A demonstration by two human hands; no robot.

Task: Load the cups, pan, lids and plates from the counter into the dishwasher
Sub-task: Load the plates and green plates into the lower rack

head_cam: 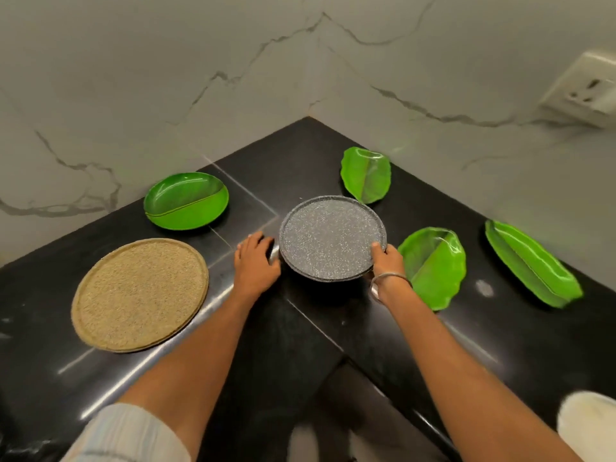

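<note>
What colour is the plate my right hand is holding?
Dark grey with white speckles, the plate shows best in the head view.

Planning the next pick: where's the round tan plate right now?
Head view, left side: the tan plate lies flat on the black counter, nearer than the round green plate, left of the left hand.

round plate (332, 237) centre | woven mat (140, 294) left | leaf plates (433, 266) right, behind

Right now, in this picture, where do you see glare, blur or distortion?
Head view: light streaks glare on the glossy black stone counter; the white object at the bottom right corner is blurred; the wide-angle lens bends the white wall socket at the edge.
</note>
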